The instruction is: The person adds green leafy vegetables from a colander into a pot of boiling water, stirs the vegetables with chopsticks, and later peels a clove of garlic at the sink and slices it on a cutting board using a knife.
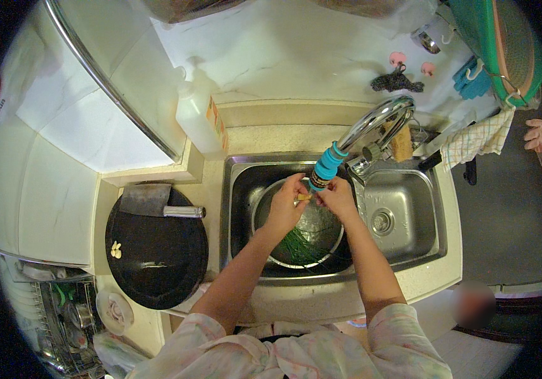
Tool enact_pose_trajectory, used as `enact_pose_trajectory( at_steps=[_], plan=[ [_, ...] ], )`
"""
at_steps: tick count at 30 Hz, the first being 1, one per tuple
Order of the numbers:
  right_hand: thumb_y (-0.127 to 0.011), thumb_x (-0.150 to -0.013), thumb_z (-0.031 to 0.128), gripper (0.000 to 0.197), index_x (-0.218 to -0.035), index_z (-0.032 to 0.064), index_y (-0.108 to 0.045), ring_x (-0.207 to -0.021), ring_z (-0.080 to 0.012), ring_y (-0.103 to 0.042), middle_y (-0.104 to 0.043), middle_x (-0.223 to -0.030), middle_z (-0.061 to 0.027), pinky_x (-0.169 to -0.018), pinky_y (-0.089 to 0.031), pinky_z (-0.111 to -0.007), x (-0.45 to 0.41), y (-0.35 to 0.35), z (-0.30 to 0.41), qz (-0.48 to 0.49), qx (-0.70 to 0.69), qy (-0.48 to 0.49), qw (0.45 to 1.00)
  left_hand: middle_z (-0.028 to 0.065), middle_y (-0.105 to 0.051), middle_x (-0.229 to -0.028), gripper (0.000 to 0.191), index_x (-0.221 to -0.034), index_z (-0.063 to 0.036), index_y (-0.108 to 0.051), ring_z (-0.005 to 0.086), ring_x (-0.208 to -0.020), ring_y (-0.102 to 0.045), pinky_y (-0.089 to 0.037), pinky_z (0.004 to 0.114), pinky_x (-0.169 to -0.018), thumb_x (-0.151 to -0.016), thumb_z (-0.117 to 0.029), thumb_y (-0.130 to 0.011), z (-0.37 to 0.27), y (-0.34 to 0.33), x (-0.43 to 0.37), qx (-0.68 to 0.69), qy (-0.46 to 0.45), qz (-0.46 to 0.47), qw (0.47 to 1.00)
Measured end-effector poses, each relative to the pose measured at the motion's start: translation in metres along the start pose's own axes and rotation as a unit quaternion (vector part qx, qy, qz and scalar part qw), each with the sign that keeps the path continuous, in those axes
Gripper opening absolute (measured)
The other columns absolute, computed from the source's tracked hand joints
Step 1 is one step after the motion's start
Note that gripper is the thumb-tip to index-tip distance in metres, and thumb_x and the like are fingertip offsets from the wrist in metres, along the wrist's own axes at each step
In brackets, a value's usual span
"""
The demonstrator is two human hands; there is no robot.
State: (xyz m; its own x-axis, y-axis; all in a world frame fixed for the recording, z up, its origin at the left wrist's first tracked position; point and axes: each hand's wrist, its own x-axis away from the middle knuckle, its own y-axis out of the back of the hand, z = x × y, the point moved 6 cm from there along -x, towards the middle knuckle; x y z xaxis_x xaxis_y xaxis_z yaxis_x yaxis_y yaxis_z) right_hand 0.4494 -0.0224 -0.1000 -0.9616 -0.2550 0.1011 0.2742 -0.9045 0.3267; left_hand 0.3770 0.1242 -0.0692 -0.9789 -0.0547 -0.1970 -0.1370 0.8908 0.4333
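Under the blue spout [327, 165] of the chrome faucet, my left hand [286, 207] pinches a small yellowish piece [303, 197], possibly ginger. Close to its right is my right hand [339, 199], with bent fingers near the spout's tip. The spout partly covers those fingertips, so I cannot tell whether they grip anything. Below both hands a round metal bowl [324, 227] sits in the left sink basin [245, 189]. Thin green stalks [297, 247], like chives or scallions, lie in the bowl, and a few strands hang over its front rim.
At left, a cleaver [145, 200] and several peeled garlic cloves [116, 249] lie on a round black cutting board [167, 246]. A white plastic jug [200, 121] stands behind the sink. The right basin [406, 199] adjoins the bowl's basin. A checked cloth [479, 135] hangs at right.
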Motion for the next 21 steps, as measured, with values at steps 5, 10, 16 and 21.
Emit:
enact_pose_trajectory(
  at_steps=[5,10,16,21],
  plan=[
    [-0.053,-0.094,0.017,0.026,-0.073,0.0018,-0.058,-0.049,-0.0134,-0.053,-0.059,-0.060,-0.0047,-0.047,-0.042,-0.029,-0.003,0.006,-0.020,0.002,-0.124,-0.059,0.991,0.0133,-0.060,-0.102,0.066,-0.133,-0.0037,-0.040,0.0225,-0.097,-0.066,-0.055,0.033,-0.087,-0.076,0.011,-0.070,0.003,0.002,0.000,0.109,0.005,-0.027,0.994],
    [-0.057,-0.094,0.016,0.021,-0.078,0.0017,-0.057,-0.051,-0.0133,-0.054,-0.059,-0.066,-0.0050,-0.047,-0.043,-0.030,-0.002,0.009,-0.022,-0.018,-0.135,-0.040,0.990,0.0140,-0.060,-0.102,0.065,-0.131,-0.0034,-0.040,0.0229,-0.096,-0.065,-0.055,0.033,-0.086,-0.076,0.011,-0.071,0.004,0.000,-0.003,0.138,0.014,-0.041,0.989],
    [-0.074,-0.079,0.010,0.023,-0.093,0.0025,-0.056,-0.074,-0.0212,-0.064,-0.063,-0.082,-0.0089,-0.066,-0.052,-0.036,-0.027,0.012,-0.034,-0.087,-0.004,0.091,0.992,0.0145,-0.059,-0.102,0.060,-0.127,-0.0036,-0.045,0.0250,-0.094,-0.065,-0.054,0.035,-0.083,-0.074,0.010,-0.071,-0.003,0.000,-0.009,0.079,-0.007,-0.064,0.995],
    [-0.074,-0.076,0.010,0.041,-0.111,0.0073,-0.052,-0.098,-0.0369,-0.062,-0.062,-0.107,-0.0169,-0.081,-0.051,-0.046,-0.047,-0.008,-0.036,-0.117,0.273,0.098,0.950,0.0140,-0.057,-0.100,0.058,-0.125,-0.0033,-0.047,0.0288,-0.091,-0.062,-0.051,0.037,-0.080,-0.074,0.009,-0.070,-0.003,0.009,-0.009,0.029,-0.042,-0.088,0.995]
  ],
)
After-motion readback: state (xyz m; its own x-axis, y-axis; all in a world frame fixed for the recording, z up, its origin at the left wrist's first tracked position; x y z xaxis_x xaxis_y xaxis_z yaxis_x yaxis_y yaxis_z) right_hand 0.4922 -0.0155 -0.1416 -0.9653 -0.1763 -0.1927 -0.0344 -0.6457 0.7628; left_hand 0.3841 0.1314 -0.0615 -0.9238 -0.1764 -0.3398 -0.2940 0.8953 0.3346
